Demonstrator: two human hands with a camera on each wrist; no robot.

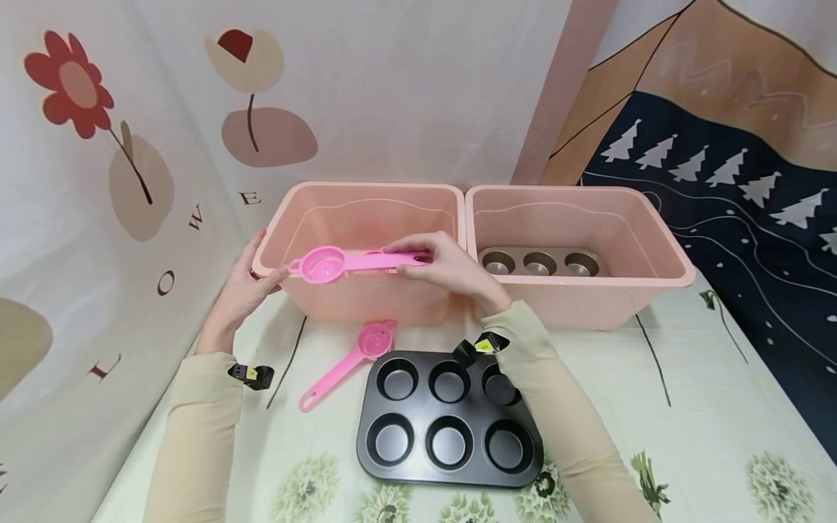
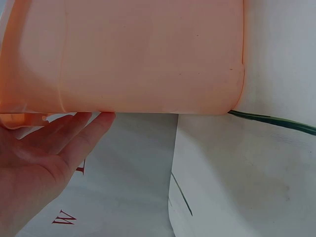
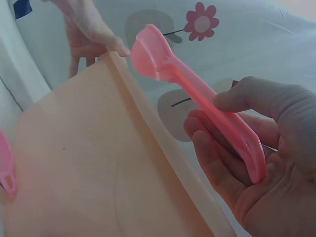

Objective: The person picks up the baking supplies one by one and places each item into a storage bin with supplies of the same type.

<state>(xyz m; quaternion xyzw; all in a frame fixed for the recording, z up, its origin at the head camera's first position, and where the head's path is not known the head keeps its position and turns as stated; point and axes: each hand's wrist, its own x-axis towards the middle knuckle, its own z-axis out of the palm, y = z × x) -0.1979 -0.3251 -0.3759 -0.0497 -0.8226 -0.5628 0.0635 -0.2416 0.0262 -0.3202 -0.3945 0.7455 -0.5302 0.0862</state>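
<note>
My right hand [image 1: 445,263] pinches the handle of a pink slotted scoop [image 1: 325,265], held level over the front rim of the left pink bin [image 1: 366,301]. In the right wrist view the thumb lies on top of the scoop's handle [image 3: 195,91], fingers beneath. With fairly straight fingers, my left hand [image 1: 238,294] touches that bin's left end; its thumb is near the front corner and the scoop's tip. The left wrist view shows fingertips against the bin wall [image 2: 148,59]. A second pink scoop [image 1: 375,340] lies on the table in front of the bin.
A dark six-cup muffin pan [image 1: 421,465] lies on the table, partly under my right forearm. The right pink bin [image 1: 582,305] stands beside the left one and holds a metallic pan with round cups [image 1: 539,263]. Printed cloth [image 1: 405,87] hangs behind the bins.
</note>
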